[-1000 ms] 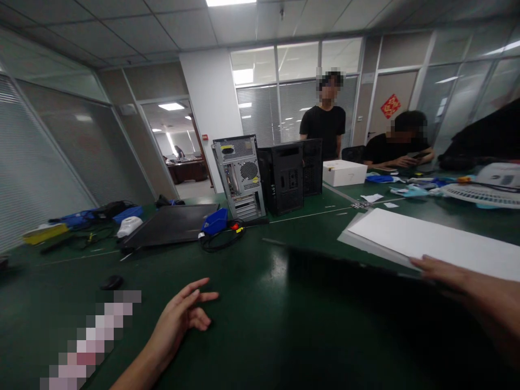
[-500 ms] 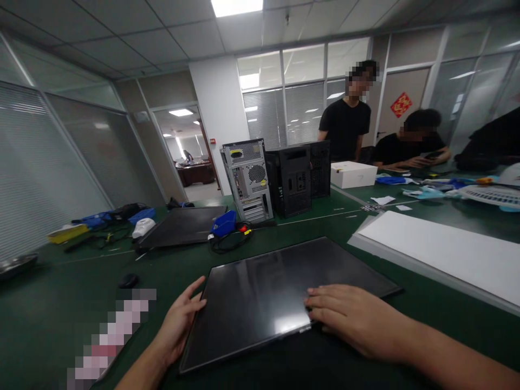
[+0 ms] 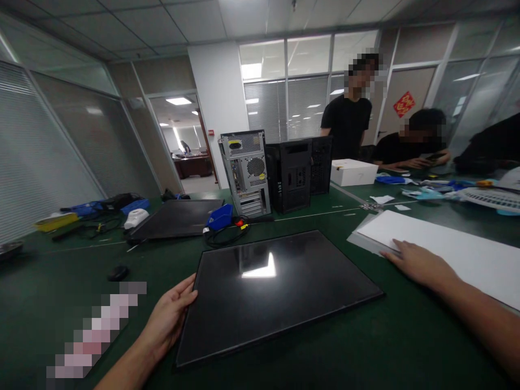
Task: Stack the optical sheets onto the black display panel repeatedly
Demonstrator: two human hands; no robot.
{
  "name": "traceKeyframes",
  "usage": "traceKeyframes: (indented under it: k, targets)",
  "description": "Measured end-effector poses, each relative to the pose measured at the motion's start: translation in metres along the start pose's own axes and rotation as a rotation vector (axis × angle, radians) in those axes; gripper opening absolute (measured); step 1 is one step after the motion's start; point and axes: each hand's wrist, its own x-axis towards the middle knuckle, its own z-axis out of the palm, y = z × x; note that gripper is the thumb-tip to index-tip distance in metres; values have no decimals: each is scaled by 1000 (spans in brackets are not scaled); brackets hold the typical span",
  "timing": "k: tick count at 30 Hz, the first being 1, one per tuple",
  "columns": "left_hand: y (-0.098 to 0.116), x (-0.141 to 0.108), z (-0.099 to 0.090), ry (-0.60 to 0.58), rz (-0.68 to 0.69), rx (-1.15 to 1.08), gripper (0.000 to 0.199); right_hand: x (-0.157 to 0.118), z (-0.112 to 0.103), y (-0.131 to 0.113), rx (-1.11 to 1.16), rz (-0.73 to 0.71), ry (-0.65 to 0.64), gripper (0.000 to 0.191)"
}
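Note:
A dark, glossy LCD screen panel [image 3: 280, 303] lies in front of me, with a bright ceiling light mirrored in it. My left hand [image 3: 166, 314] grips the panel's left edge, thumb over the front and the other fingers at the side, partly hidden. To the right, a stack of white sheets [image 3: 459, 238] rests on the table with a translucent sheet [image 3: 363, 238] sticking out at its left edge. My right hand [image 3: 426, 265] is over that near left edge, fingers reaching onto the white surface and thumb a little apart from them.
Behind the panel stand a silver computer case [image 3: 247, 173] and black cases [image 3: 292, 176]. Another dark panel [image 3: 179, 219], a blue tray [image 3: 219, 216] and cables are left of them. A mouse [image 3: 118, 272] lies left, a white box [image 3: 353, 172] farther back. Two people are across the table.
My right hand has left the panel's near edge and moved right to the white sheets. My left hand stays on the panel's left edge; the panel sits slightly further left in view.

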Motion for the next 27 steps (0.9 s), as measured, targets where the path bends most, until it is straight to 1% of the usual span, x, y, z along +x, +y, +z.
traceKeyframes:
  k: [3,7,9,11,13,15,17,18,19,21,23,25,27]
  targets:
    - [0,0,2,13,-4,25,73,-2,-3,-8,-4,-12,-18,63]
    - [0,1,3,26,-3,29,70,-4,-14,-25,-31,-6,-19,52]
    - [0,0,4,61,-1,23,70,-8,-23,-38,-46,-2,-11,51]
    - [0,-1,5,116,4,27,72,-17,-34,-58,-43,-23,7,49]
    - [1,-3,6,156,9,37,73,-28,-48,-83,50,-113,3,47]
    - [1,-4,8,160,15,35,73,-39,-60,-108,253,-253,-37,44]
    - [2,-5,8,153,21,22,73,-48,-66,-126,423,-336,-70,43]
    - [2,-5,8,153,23,16,73,-50,-66,-130,441,-333,-72,43]
    - [2,-5,8,153,23,13,74,-51,-64,-133,412,-306,-65,44]
    - [2,-4,8,158,18,18,75,-49,-55,-132,280,-249,-72,47]
    - [1,-3,7,156,8,29,77,-47,-44,-128,181,-248,-118,50]
    - [0,-2,6,142,-2,43,78,-47,-36,-127,176,-263,-149,52]
    - [-1,0,5,130,1,51,76,-50,-34,-132,272,-256,-154,56]
